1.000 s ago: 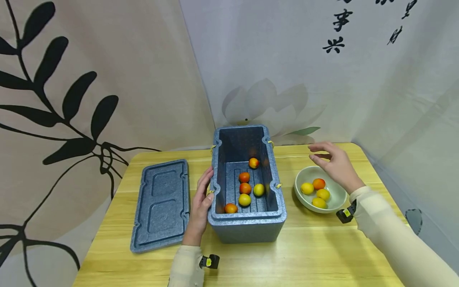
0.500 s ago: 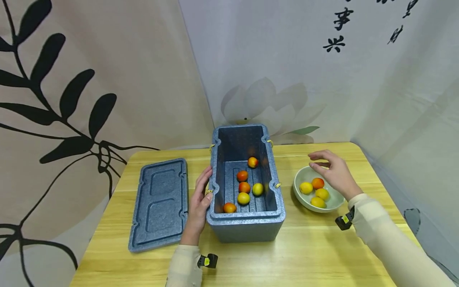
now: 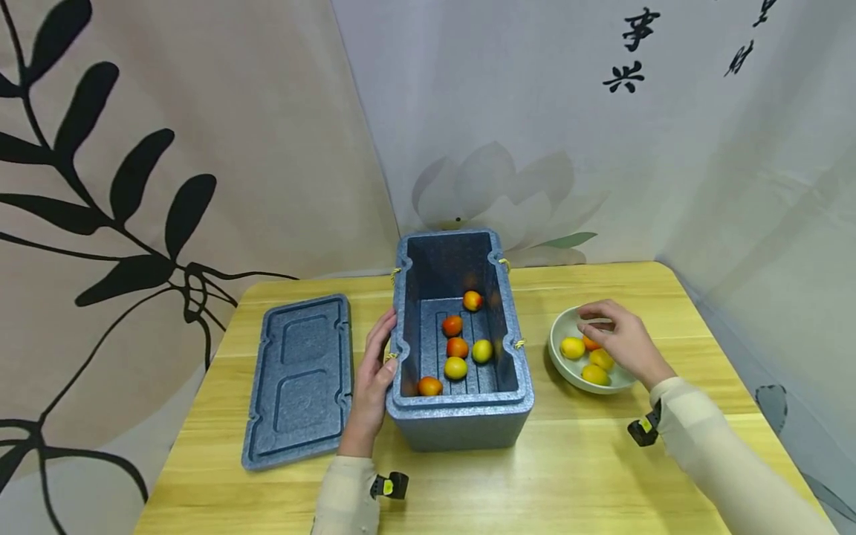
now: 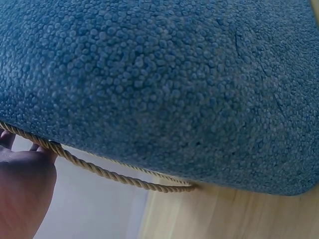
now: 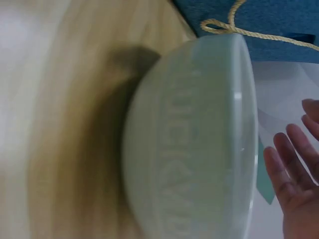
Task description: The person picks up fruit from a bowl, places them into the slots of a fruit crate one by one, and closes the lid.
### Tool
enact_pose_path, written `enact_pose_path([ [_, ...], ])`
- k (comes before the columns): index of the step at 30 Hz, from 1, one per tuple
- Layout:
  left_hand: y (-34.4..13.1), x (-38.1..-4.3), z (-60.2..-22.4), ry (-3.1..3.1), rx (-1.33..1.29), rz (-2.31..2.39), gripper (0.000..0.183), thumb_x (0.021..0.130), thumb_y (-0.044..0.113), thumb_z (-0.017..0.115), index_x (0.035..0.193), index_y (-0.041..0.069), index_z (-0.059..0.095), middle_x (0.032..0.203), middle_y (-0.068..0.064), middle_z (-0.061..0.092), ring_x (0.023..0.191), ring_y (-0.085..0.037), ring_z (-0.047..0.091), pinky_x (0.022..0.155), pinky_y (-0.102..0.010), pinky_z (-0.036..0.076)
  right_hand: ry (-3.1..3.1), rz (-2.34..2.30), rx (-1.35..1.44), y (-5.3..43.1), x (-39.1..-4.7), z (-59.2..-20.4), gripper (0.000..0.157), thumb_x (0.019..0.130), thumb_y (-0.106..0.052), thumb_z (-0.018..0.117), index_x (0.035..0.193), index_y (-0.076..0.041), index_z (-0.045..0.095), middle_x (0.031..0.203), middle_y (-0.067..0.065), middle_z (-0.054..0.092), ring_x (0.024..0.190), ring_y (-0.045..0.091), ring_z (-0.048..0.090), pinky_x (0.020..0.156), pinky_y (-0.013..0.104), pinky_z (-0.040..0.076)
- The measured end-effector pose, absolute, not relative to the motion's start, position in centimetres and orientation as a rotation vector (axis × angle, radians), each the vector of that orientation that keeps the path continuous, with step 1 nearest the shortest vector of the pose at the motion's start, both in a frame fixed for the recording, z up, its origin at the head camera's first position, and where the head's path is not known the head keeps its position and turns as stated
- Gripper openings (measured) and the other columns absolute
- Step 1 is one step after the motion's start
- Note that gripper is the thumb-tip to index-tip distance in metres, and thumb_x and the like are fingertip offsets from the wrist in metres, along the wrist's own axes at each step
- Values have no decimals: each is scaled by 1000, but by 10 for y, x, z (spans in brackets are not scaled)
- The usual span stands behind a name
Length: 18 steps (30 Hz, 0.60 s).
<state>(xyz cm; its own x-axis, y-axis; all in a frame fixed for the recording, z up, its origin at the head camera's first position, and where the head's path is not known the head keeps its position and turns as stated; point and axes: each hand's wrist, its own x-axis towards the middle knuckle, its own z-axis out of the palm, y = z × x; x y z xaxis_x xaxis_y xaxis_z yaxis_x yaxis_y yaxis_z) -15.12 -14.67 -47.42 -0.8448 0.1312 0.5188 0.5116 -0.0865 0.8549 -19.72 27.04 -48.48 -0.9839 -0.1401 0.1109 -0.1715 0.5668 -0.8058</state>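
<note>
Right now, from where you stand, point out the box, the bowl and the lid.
Box (image 3: 461, 432): head view, on its near outer wall.
Bowl (image 5: 192, 139): right wrist view, on its outer wall.
Lid (image 3: 302, 380): head view, near the middle of its upward face.

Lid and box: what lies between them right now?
Between the lid and the box is the left hand, up at the box's side, with bare tabletop beyond it; the head view shows this.

A pale bowl (image 5: 194, 144) with raised lettering (image 5: 177, 142) stands near a blue box (image 5: 286, 15).
</note>
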Motion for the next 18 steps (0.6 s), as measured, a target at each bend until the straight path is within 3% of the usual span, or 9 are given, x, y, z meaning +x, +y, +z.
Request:
enact_pose_path([
  [3, -145, -151, -473, -1923, -694, -2016, 57, 92, 8, 40, 148, -2, 38, 157, -14, 29, 144, -30, 22, 115, -43, 17, -2792, 1417, 252, 273, -194, -491, 35, 96, -20, 65, 125, 0, 62, 119, 16, 60, 107, 35, 60, 85, 19, 48],
  [9, -142, -152, -472, -1921, -692, -2025, 56, 92, 7, 40, 148, -3, 38, 157, -15, 28, 144, -30, 23, 115, -46, 17, -2836, 1351, 285, 275, -189, -504, 33, 92, -14, 69, 122, 1, 64, 120, 19, 60, 108, 40, 60, 91, 49, 49],
  [18, -143, -150, -471, -1933, -674, -2014, 59, 90, 9, 42, 148, -1, 39, 156, -14, 29, 144, -31, 22, 114, -53, 13, -2892, 1245, 407, 270, -194, -517, 30, 88, -6, 72, 117, 3, 66, 116, 19, 62, 104, 37, 59, 91, 53, 46],
])
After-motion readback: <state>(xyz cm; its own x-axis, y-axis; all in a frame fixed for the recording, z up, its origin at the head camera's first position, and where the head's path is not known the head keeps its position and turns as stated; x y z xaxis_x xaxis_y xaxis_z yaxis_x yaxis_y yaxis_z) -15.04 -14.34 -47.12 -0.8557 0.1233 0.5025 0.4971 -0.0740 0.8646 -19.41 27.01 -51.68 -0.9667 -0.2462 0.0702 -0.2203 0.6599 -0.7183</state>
